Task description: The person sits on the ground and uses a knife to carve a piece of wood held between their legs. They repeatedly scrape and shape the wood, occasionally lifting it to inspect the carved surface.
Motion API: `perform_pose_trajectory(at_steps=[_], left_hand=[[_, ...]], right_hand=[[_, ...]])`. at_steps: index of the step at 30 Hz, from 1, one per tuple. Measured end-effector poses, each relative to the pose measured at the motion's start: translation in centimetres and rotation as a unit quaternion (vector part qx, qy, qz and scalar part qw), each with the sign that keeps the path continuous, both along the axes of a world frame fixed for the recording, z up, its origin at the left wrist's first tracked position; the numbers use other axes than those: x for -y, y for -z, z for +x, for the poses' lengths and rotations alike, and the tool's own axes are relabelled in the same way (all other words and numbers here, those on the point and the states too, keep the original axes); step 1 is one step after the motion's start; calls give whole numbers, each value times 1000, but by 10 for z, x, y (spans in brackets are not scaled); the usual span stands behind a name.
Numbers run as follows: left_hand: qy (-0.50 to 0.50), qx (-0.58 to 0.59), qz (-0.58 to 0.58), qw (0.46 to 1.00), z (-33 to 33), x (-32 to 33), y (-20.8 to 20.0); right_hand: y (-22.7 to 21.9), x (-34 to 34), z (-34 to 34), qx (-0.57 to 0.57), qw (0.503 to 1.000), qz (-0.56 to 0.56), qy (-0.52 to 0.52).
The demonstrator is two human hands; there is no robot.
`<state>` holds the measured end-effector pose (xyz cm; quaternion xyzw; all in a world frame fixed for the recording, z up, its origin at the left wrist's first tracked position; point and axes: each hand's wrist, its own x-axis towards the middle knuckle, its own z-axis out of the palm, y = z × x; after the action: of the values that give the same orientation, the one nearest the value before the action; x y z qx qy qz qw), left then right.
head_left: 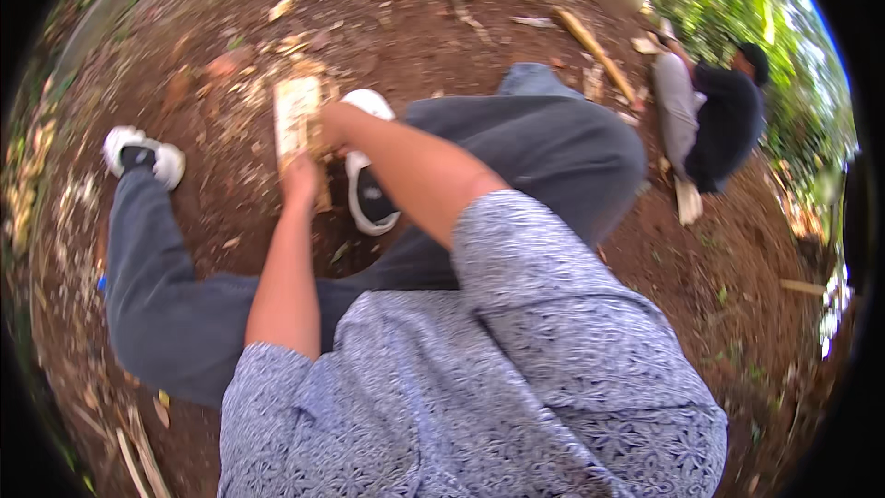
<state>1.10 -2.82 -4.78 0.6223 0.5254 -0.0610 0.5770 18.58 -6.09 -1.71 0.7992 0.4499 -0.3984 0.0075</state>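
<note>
A pale, flat piece of wood [295, 111] stands or lies lengthwise before me, between my spread legs. My left hand [300, 175] is closed round its near end. Against the wood's right side is my right hand [336, 126], blurred, its fingers curled. What it grips is hidden; any tool there does not show. Below both hands, a browner strip of wood [323, 194] shows beside the left hand. Light chips [290, 44] lie scattered on the soil just beyond the wood.
My white shoes [169, 166] rest on brown soil [415, 23] on both sides of the wood. To the far right, another person [724, 120] in dark clothing sits low near a long stick [597, 53]. Sticks [138, 452] lie at lower left. Green plants [710, 0] edge the ground.
</note>
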Motion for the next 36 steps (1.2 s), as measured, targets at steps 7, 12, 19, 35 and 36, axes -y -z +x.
perform_pose_trajectory(at_steps=[7,12,19,35,36], left_hand=[[-25,-46,-14,999,6,4,-31],[0,-65,-15,998,13,8,-58],[1,-67,-8,998,14,2,-51],[52,-93,-2,994,9,1,-73],[55,-98,-3,994,10,0,-73]], right_hand=[[-104,-1,-8,-165,971,-77,153],[-106,-6,-5,-153,974,-108,131],[-89,-24,-9,-93,984,-138,64],[-60,-19,11,-28,994,-101,-23],[-61,-14,14,-56,996,-74,-10]])
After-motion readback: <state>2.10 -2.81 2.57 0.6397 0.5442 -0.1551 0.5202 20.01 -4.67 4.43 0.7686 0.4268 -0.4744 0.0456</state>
